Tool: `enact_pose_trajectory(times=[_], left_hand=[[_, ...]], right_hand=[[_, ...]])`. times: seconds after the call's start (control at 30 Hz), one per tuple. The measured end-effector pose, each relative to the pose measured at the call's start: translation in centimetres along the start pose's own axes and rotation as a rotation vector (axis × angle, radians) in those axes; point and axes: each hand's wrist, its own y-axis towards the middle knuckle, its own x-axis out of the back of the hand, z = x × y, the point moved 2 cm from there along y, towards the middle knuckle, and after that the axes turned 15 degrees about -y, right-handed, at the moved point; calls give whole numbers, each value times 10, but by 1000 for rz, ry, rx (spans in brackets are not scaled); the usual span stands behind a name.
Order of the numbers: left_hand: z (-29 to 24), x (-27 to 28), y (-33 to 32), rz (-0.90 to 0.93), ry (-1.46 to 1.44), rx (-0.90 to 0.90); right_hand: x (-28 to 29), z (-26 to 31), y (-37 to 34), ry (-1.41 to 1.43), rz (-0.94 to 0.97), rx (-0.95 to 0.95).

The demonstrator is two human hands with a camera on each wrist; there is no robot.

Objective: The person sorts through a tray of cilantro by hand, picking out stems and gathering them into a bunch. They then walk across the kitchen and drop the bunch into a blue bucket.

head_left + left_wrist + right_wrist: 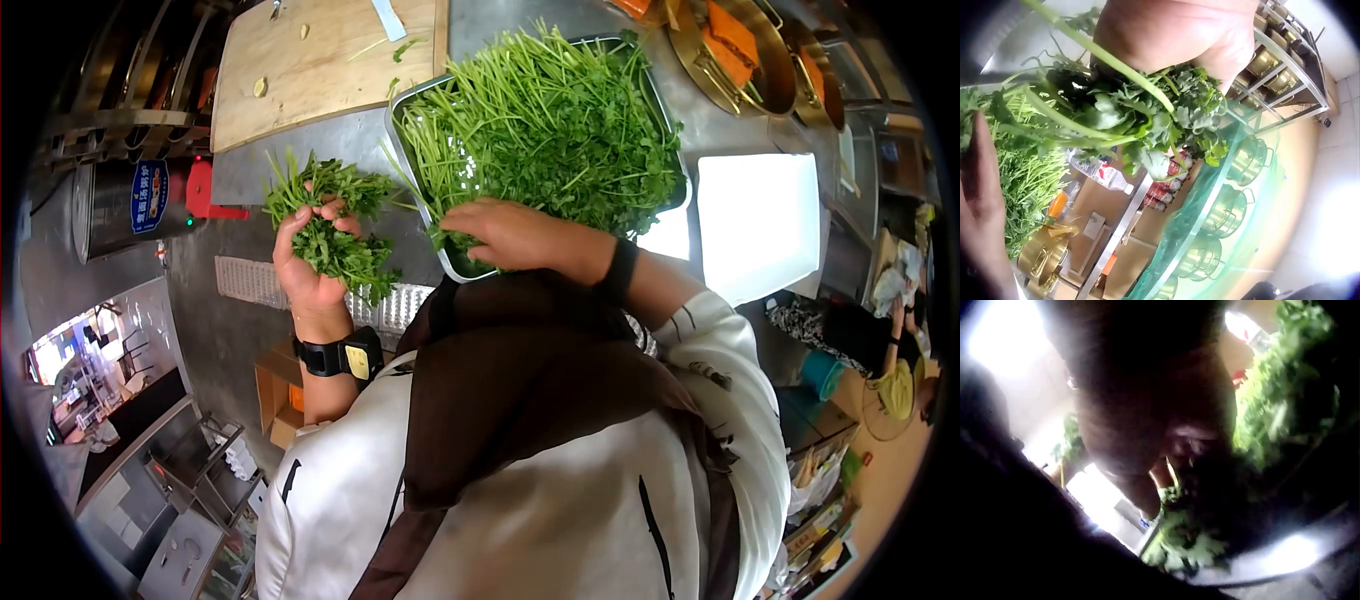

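A bunch of leafy green herbs (pixel 345 250) is gripped in the left hand (pixel 312 265), its fingers curled round the stems; in the left wrist view leaves (pixel 1147 119) and a long stem hang below the palm. The right hand (pixel 520 235) reaches over the near left corner of a metal tray (pixel 402 150) heaped with the same greens (pixel 570 130). In the right wrist view that hand (pixel 1154 425) is dark, its fingertips down among leaves (pixel 1185 540), pinching at them.
A wooden cutting board (pixel 320 60) with small scraps lies beyond, at the left. Brass pots (pixel 690 60) stand at the far right, a white container (pixel 758 225) right of the tray. A perforated strip (pixel 250 280) and a red device (pixel 203 190) are at the left.
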Motion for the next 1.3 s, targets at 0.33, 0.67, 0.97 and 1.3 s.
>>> enact_pose_trajectory(times=[0.33,0.67,0.97,1.3], left_hand=[[11,0,9,59,-21,144],[26,-5,6,42,65,159],[43,3,3,-60,137,215],[51,7,-2,-107,181,204]], right_hand=[[84,-49,-63,-600,-536,-439],[93,-51,-78,-544,-468,-482],[117,-47,-83,-336,-587,-443],[100,-25,-57,-590,-568,-247]])
